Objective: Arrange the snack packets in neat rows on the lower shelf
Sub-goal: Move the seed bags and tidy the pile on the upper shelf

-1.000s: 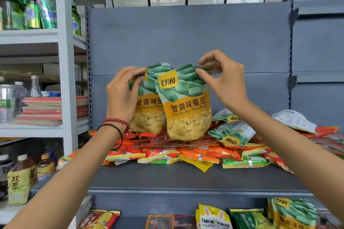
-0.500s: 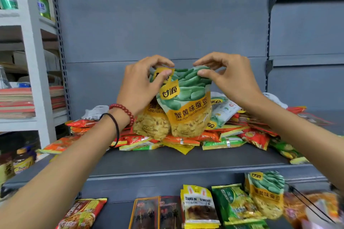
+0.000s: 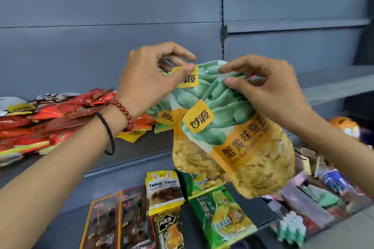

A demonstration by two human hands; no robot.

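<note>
Left grip [image 3: 153,81] and right grip [image 3: 271,91], a person's two bare hands, pinch the top edge of the bean packets [image 3: 232,147], each clenched on the plastic between thumb and forefinger. The bunch hangs in the air in front of the upper shelf [image 3: 141,147] and above the lower shelf [image 3: 265,210], not resting on either.

Three yellow logo tags show in the bunch, but the packets overlap, so whether two or three are held cannot be told. They are soft, glossy pouches, printed with green beans on top and an orange band of lettering, and bulge with pale yellow pieces below.

Six flat packets can be counted on the lower shelf. Two are long dark packets [image 3: 121,224] lying side by side and cut off by the bottom edge. One is a yellow-topped packet [image 3: 164,192], with one black-and-yellow packet [image 3: 170,230] overlapping it below. Two are green packets [image 3: 220,214], and the rear one is half hidden under the hanging pouches.

One loose heap of red and orange foil packets [image 3: 40,121] covers the left of the upper shelf. The left wrist wears one red bead bracelet [image 3: 123,113] and one black band [image 3: 110,135].

At right, a jumble of boxes [image 3: 315,198] is too blurred to count.
</note>
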